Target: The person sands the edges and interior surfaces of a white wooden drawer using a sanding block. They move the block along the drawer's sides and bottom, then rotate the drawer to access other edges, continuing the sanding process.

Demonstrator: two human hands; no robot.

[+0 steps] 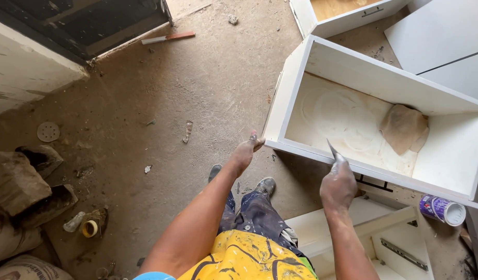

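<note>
**Fingers clamp a white drawer box as filler goes on**

Fingers [255,140] of the person's left hand [245,153] curl over the near left corner of the white drawer box [384,83], gripping its edge. The right hand [338,184] is closed around a putty knife [334,152], whose blade tip rests at the box's near front wall. The box lies tilted on the dusty concrete floor [197,78], its open side facing the camera. Pale swirls of filler cover much of its bottom panel, which suggests the coat inside is well advanced, while the side walls look bare. A crumpled tan rag [404,127] lies inside, toward the right end. Just right of the box's near corner stands a small can [442,209]; below it sits another white cabinet part [363,228].
</note>
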